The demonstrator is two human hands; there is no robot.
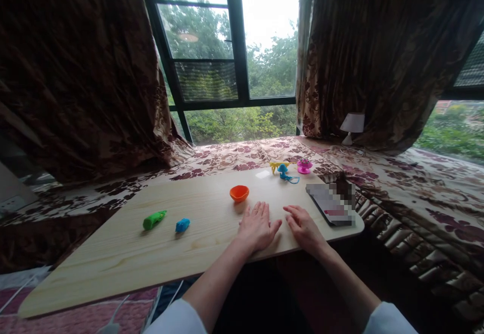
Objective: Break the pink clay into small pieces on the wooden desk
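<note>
My left hand lies palm down on the pale wooden tabletop, fingers stretched out and thumb spread to the right. Just beyond its fingertips sits a small orange bowl. To the right, my right hand rests near the table's front edge with fingers loosely bent and apart; nothing shows in it. A dark flat rectangular object, partly pixelated, lies to the right of that hand. On the left half of the table are a green tube-shaped toy and a small blue lump-like toy.
At the table's far edge stand a yellow toy, a blue toy with a loop, and a pink toy. Behind is a flower-patterned window seat with a small white lamp. Dark patterned curtains flank the window.
</note>
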